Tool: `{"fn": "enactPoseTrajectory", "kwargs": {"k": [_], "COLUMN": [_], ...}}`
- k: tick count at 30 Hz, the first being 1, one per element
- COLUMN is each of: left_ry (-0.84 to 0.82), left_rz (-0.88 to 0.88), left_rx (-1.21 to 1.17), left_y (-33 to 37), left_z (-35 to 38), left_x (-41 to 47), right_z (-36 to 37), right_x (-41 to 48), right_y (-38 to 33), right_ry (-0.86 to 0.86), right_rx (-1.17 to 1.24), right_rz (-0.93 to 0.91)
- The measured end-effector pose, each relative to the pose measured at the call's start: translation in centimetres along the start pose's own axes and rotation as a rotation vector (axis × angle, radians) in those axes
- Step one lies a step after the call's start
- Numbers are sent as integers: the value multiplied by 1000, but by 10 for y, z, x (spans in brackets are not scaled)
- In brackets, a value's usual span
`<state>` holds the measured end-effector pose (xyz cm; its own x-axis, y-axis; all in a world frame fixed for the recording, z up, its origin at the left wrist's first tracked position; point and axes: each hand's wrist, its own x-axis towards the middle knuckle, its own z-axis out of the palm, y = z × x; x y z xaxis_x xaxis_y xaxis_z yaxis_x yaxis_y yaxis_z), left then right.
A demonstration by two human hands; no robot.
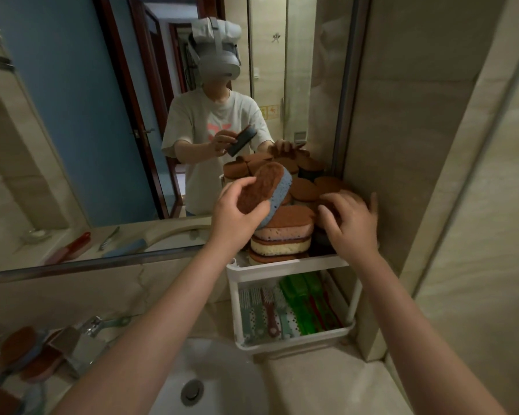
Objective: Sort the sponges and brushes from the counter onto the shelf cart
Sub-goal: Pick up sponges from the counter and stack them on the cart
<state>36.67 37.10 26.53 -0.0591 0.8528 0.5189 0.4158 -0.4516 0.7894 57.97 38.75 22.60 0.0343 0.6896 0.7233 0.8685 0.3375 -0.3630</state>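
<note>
1. Far left, beside the tap, at least two brown-topped loose sponges lie unsorted; blur prevents an exact count.
2. The left hand grasps one blue sponge, thumb on its brown scouring face, tilted above the shelf cart; probably ready to go on the pile.
3. The front stack on the top tier shows three sponges lying flat; more sit behind, uncounted.
4. The right hand, fingers spread and grasping nothing, rests on the pile's right side; likely steadying it.
5. On the lower tier, brushes lie side by side; about four pale or red, several green.
</note>
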Motion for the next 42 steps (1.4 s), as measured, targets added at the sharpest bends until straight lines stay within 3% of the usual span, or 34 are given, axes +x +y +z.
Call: {"fn": "enactPoseTrajectory", "kwargs": {"k": [3, 7, 9, 12, 15, 18, 21, 24, 27, 35, 42], "left_ry": [-171, -443, -500, -517, -373, -207, -352, -502, -540, -552, -468], "left_rz": [-11, 0, 16, 32, 63, 87, 115, 93, 93, 68, 18], "left_rx": [33, -89, -119, -164, -112, 78, 350, 548, 656, 622, 472], "left_y": [19, 39, 43, 44, 41, 31, 16, 5, 3, 4, 9], "left_z": [5, 15, 20, 28, 41, 53, 66, 76, 80, 78, 74], "left_x": [16, 31, 38, 49, 55, 55, 54, 55, 57, 61, 60], "right_z": [-14, -38, -43, -47, -48, -46, -41, -30, -20, -7, -15], "right_x": [11, 21, 23, 21, 23, 31, 42, 53, 63, 77, 68], "right_y": [-10, -22, -15, -3, 1, 1, 3, 7, 8, 12, 15], "right_ry": [52, -220, -343, -358, -217, 56, 172, 155, 100, -257, -181], "right_rx": [287, 972, 1109, 1168, 1053, 758, 501, 347, 229, -12, -24], "right_rz": [-10, 133, 193, 242, 322, 477, 518, 481, 429, 477, 341]}}
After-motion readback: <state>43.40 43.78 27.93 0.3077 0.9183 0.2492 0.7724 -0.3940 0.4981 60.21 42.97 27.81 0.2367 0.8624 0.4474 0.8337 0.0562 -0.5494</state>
